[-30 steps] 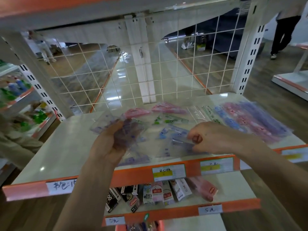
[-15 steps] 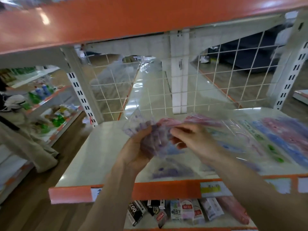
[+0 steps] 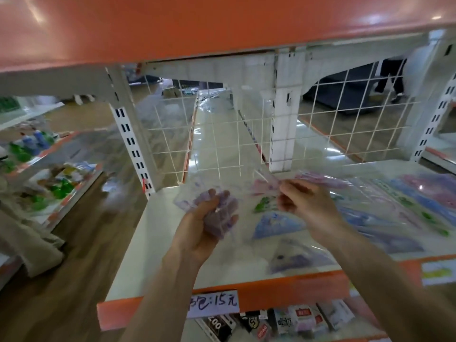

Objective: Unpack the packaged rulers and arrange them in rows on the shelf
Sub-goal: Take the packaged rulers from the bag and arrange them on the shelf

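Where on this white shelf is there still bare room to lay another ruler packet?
The shelf is bare at its left end, between the slotted upright and the orange front edge, left of the left hand. A thin strip along the wire mesh looks free too. The right half is crowded with ruler packets.

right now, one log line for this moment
left hand grips purple ruler bundle | right hand pinches clear wrapper | loose rulers lie on shelf

This is a retail shop. A white gondola shelf [image 3: 153, 243] carries an orange price rail [image 3: 283, 290] with a handwritten price tag [image 3: 213, 303] reading "15元". Behind it is a wire-mesh back panel [image 3: 345, 124], boxed goods [image 3: 296, 319] sit below, and stocked shelves [image 3: 56, 178] stand across the aisle.
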